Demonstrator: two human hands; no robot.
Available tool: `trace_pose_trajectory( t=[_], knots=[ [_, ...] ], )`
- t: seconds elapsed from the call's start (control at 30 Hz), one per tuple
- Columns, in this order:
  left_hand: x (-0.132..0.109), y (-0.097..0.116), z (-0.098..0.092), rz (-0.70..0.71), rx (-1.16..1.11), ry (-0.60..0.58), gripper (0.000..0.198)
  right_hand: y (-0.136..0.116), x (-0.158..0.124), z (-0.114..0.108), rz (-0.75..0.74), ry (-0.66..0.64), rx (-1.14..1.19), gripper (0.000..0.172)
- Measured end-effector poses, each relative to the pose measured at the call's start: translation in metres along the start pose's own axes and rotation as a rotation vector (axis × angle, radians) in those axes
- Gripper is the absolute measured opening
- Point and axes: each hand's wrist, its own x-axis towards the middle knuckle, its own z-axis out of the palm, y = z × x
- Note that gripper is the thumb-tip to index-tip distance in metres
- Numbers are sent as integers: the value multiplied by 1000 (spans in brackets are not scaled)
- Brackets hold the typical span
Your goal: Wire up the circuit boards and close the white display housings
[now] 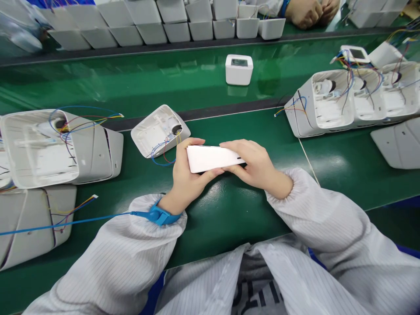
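Note:
Between my two hands, a little above the green bench, is a white plastic housing [210,159] with a small dark slot near its right end. My left hand [187,173] grips its left end, thumb along the near edge and fingers at the far side. My right hand [254,164] closes round the right end in the same way. Just beyond my left hand lies an open white casing [154,135] with a black round part and loose coloured wires. A blue wrist strap [161,216] with a cord circles my left wrist.
Large open casings [93,151] with wires stand at left, and more casings [333,105] line the right. A finished-looking white unit [239,72] with a small screen sits on the belt [138,83]. Behind it are rows of white housings [147,33] and another person's hands [305,13].

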Motion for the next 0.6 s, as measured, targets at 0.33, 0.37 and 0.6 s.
trace_pose_trajectory(
  t=[0.33, 0.37, 0.6],
  knots=[
    [-2, -10, 6, -10, 39, -248, 80, 49, 5, -18, 335, 139, 28, 55],
    [-2, -8, 5, 10, 81, -292, 73, 54, 6, -17, 438, 137, 41, 55],
    [0, 0, 3, 131, 213, -443, 35, 76, 11, -13, 745, 334, 362, 52]
  ],
)
